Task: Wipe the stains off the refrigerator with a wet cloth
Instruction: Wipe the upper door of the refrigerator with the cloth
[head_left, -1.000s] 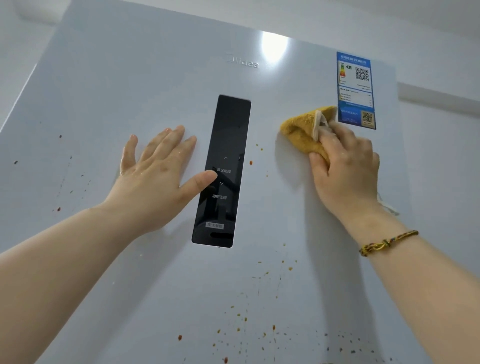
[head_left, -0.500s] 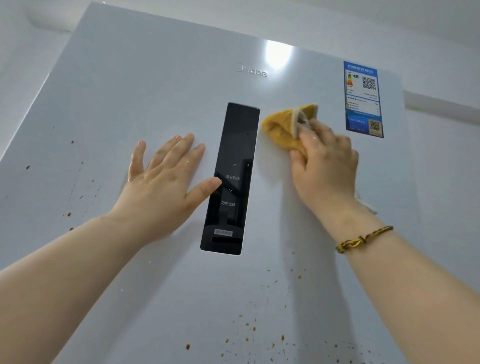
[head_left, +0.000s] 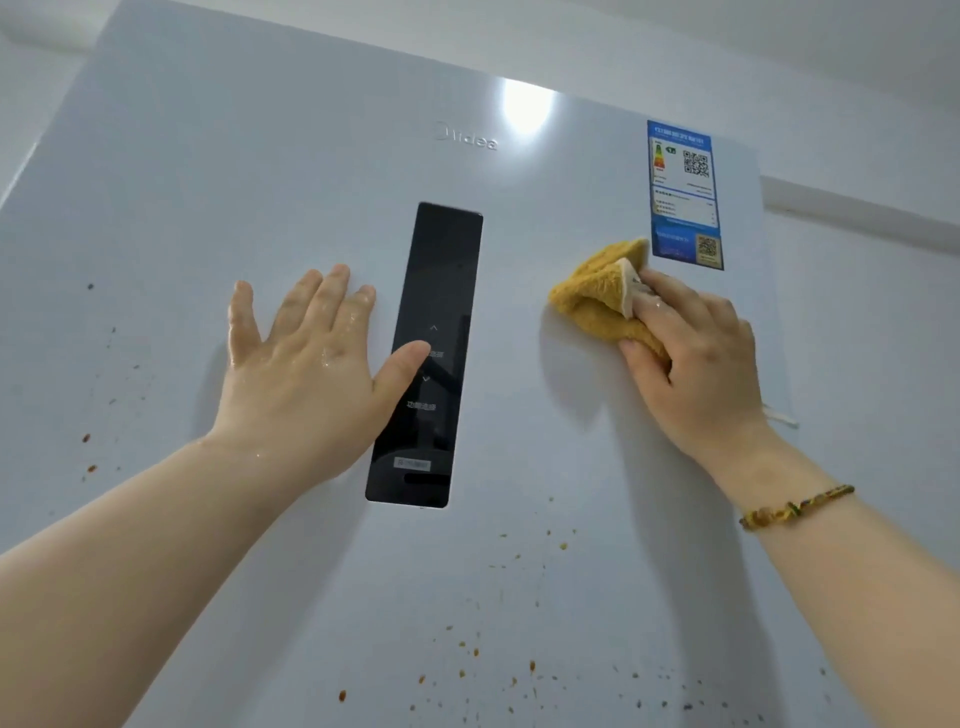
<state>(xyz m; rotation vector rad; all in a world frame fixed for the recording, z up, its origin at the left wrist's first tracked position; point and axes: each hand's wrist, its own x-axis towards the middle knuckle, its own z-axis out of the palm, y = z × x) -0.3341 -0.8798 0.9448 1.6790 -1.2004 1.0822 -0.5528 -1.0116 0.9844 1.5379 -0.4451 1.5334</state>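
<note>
Plainly the wiping step is in hand: the right hand (head_left: 696, 358) presses a bunched yellow cloth (head_left: 597, 306) against the white refrigerator door (head_left: 260, 156). It works high on the door, between the black control panel (head_left: 441, 249) and the blue energy label (head_left: 683, 192), with the cloth's top corner just beside the label's lower edge. The cloth pokes out up and to the left past the fingers (head_left: 670, 296), which curl over its rear part, while the thumb tucks round its lower edge. So the hand grasps the cloth and does not merely rest on it, and part of the cloth is hidden under the palm. The left hand (head_left: 306, 364) lies spread on the door with straight fingers, holding nothing, its thumb tip on the panel's left side (the skin glistens with water drops). The patch around the cloth looks clean, but brown stains (head_left: 530, 665) are scattered lower down, below the panel and near the right forearm, and a thinner trail of specks (head_left: 88, 439) runs down the far left. I judge the job far from done. The next move calls for bringing the cloth down to that lower scatter under firm pressure, while steering clear of the panel's touch controls and of the label's edge, which a wet cloth might lift.
</note>
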